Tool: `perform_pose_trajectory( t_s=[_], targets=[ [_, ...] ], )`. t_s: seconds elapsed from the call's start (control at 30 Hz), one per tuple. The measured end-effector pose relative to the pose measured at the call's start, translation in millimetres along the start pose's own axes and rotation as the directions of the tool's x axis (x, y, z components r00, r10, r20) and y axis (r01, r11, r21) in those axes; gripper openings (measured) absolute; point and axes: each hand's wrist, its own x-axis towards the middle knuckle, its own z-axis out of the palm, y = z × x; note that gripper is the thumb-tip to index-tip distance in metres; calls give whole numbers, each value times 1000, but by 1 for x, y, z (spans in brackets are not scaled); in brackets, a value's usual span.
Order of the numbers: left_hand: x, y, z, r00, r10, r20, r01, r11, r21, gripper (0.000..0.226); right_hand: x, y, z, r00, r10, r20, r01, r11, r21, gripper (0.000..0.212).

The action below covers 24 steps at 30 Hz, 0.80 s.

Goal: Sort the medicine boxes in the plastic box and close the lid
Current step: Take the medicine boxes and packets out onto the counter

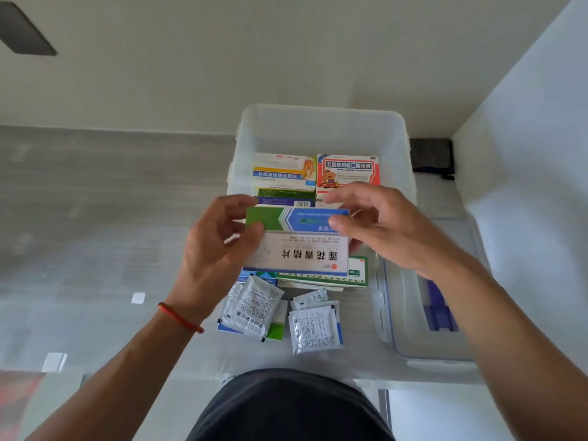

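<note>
- Just beyond your grip: the plastic box, lid off.
- Left hand and right hand grasp the medicine box by its ends, long axis crosswise.

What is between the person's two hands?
In the head view, a green, blue and white medicine box, held at its ends by left hand and right hand.

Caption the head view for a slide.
Both hands, left and right, hold a medicine box over the open plastic box; sachets wait nearby.
</note>
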Motion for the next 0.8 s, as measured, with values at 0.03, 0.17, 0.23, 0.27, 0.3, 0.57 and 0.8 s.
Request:
perform_pose_trajectory(
  t_s=[0.03,0.17,0.23,0.27,0.3,0.57,0.8],
  targets=[
    [-12,-11,-5,998,-58,25,58,998,4,28,-8,10,10,999,43,31,-42,999,-9,29],
    [-40,-58,-10,966,-260,9,256,957,139,31,-23,55,58,973,230,30,-229,973,-27,28],
    [-41,-74,-11,937,-347,-47,350,924,156,29,-21,72,77,956,291,-21,-292,956,-31,29],
    [-38,-79,-13,922,-380,-70,386,910,151,27,-19,78,83,951,304,-47,-306,950,-51,31],
    [-35,-83,-14,912,-400,-85,409,902,139,26,-16,82,88,948,311,-70,-315,947,-63,33],
    [-11,-96,4,908,-412,-79,416,863,286,30,-9,91,92,912,329,-245,-368,920,-134,27],
    [-4,-94,57,985,-163,-59,171,855,489,31,-24,101,68,842,394,-369,-447,892,-69,23]
  ],
)
